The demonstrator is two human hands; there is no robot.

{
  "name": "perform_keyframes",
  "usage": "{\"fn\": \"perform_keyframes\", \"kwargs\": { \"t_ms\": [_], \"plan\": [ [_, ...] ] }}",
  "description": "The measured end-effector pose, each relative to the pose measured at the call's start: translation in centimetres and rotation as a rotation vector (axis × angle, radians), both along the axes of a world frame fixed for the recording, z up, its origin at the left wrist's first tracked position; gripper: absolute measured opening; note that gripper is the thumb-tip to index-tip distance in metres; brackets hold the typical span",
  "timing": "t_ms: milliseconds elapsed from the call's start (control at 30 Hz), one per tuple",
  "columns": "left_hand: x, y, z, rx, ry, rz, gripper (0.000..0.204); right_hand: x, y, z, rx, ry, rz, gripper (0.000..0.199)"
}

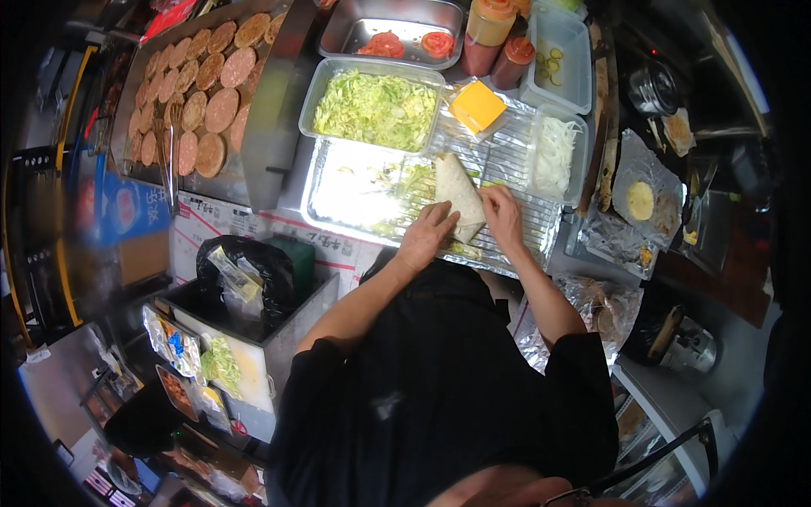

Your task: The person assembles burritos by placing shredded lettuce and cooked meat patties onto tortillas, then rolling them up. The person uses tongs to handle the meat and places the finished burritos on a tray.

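A rolled flatbread wrap (pixel 456 188) lies at a slant on the wire rack (pixel 515 182) over a foil-lined tray. My left hand (pixel 429 237) presses its curled fingers against the wrap's near left side. On the opposite side, my right hand (pixel 503 217) grips the edge, thumb and fingers closed on it. The wrap's filling is hidden. Lettuce shreds (pixel 414 182) are scattered on the tray beside it. Just beyond the wrap sit orange cheese slices (pixel 477 107).
Shredded lettuce fills a clear tub (pixel 310 110); sliced tomatoes (pixel 382 45) lie in a metal pan behind. Sauce bottles (pixel 487 34) stand at the back. White onion shreds (pixel 556 152) are to the right. Round patties (pixel 211 97) cover a griddle at the left, with tongs (pixel 167 156).
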State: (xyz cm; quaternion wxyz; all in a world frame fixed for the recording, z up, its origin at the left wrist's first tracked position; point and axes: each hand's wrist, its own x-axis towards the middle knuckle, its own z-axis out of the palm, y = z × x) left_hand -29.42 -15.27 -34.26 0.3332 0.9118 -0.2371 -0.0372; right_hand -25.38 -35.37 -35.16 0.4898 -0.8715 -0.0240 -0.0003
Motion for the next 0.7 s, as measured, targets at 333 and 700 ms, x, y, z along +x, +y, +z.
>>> {"fn": "perform_keyframes", "kwargs": {
  "t_ms": [333,700],
  "plan": [
    [-0.9,-0.1,-1.6,-0.041,0.018,0.011,0.044,7.6,1.6,0.2,-0.034,0.547,0.300,0.029],
    [-0.8,0.4,-2.3,-0.002,0.035,-0.061,0.045,7.7,2.8,-5.5,0.236,0.371,0.188,0.030]
  ]
}}
